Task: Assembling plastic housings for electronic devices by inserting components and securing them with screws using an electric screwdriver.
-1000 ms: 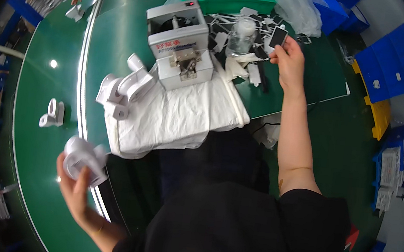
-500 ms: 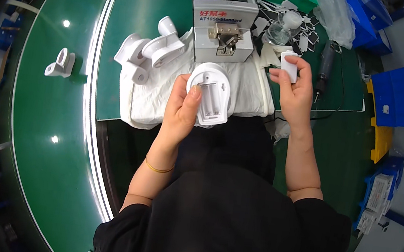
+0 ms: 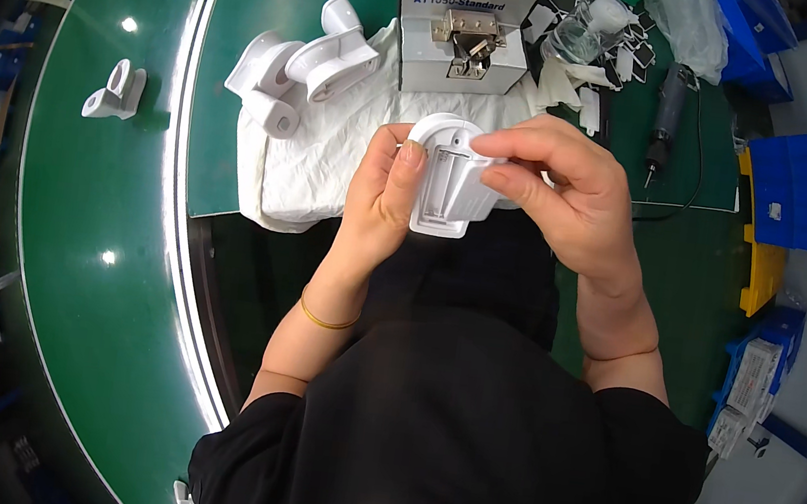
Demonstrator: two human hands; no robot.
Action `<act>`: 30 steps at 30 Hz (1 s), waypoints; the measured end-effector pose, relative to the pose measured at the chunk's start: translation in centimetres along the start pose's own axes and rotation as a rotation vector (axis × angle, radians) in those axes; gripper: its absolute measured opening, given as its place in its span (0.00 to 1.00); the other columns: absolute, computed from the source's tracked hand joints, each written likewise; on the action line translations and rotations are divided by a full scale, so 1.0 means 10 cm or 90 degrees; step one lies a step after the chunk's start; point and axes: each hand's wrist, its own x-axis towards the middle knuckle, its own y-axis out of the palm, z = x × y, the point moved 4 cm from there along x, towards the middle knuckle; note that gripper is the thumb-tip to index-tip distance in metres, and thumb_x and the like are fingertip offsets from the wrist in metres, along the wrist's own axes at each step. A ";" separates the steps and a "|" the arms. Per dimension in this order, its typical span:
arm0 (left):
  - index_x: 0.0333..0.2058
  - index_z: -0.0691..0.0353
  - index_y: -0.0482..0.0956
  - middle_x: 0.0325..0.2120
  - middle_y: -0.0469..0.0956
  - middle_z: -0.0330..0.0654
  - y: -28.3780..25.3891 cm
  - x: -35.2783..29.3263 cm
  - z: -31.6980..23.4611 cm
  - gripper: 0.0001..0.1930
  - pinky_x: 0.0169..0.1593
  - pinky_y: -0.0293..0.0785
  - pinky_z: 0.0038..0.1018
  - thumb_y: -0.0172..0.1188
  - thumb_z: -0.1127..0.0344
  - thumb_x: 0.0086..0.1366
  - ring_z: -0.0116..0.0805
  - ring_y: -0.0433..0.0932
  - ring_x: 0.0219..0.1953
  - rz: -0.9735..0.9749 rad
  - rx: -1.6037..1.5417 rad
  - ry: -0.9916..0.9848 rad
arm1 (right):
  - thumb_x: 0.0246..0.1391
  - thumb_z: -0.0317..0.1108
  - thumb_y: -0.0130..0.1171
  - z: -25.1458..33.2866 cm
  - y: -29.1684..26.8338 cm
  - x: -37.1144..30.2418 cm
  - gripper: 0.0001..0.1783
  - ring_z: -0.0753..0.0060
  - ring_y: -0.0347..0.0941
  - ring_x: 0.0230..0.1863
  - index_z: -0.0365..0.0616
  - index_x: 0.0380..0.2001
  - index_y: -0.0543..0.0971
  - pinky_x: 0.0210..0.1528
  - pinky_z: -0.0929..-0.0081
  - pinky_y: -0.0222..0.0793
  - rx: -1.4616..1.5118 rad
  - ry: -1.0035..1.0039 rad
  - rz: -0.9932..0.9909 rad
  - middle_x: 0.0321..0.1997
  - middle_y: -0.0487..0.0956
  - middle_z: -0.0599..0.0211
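My left hand (image 3: 380, 194) is closed around the left edge of a white plastic housing (image 3: 439, 226), rounded at the far end, its thumb resting on the face. An oblong battery compartment with metal contacts lies uncovered on its left side. Between thumb and fingers my right hand (image 3: 582, 193) pinches a flat white battery cover (image 3: 474, 192). The cover sits tilted over the right part of the compartment; whether it touches the housing I cannot tell. Both hands are above the near edge of a white cloth (image 3: 318, 166).
Beyond the cloth stands a grey machine (image 3: 417, 57) with a metal clamp. Curved white plastic parts (image 3: 330, 67) rest at left, another (image 3: 115, 96) on the left-hand green surface. To the right are a clear jar (image 3: 565, 42), small loose pieces, a corded electric screwdriver (image 3: 670, 114) and blue bins (image 3: 803, 195).
My right hand has moved left with the battery cover, bringing it from beside the jar to the housing. The housing has shifted slightly right in my left hand, which keeps its grip.
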 end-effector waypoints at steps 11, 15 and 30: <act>0.51 0.69 0.66 0.40 0.76 0.43 0.08 -0.03 -0.07 0.26 0.44 0.71 0.21 0.48 0.48 0.73 0.24 0.73 0.41 -0.002 0.002 0.035 | 0.53 0.22 0.66 -0.11 0.23 -0.13 0.12 0.87 0.71 0.30 0.37 0.41 0.81 0.32 0.87 0.66 0.012 0.088 -0.124 0.33 0.79 0.72; 0.51 0.70 0.66 0.41 0.76 0.44 0.06 -0.03 -0.06 0.25 0.45 0.70 0.21 0.49 0.49 0.73 0.24 0.72 0.42 -0.018 -0.012 0.017 | 0.53 0.21 0.66 -0.23 0.25 -0.24 0.11 0.86 0.74 0.33 0.36 0.41 0.80 0.34 0.87 0.70 -0.011 0.071 -0.188 0.34 0.80 0.71; 0.51 0.70 0.66 0.40 0.76 0.43 0.10 -0.01 -0.12 0.25 0.44 0.70 0.21 0.50 0.50 0.73 0.25 0.73 0.41 0.014 0.024 0.027 | 0.55 0.20 0.64 -0.26 0.26 -0.25 0.10 0.84 0.76 0.35 0.35 0.41 0.80 0.38 0.88 0.72 0.119 0.113 -0.229 0.35 0.82 0.68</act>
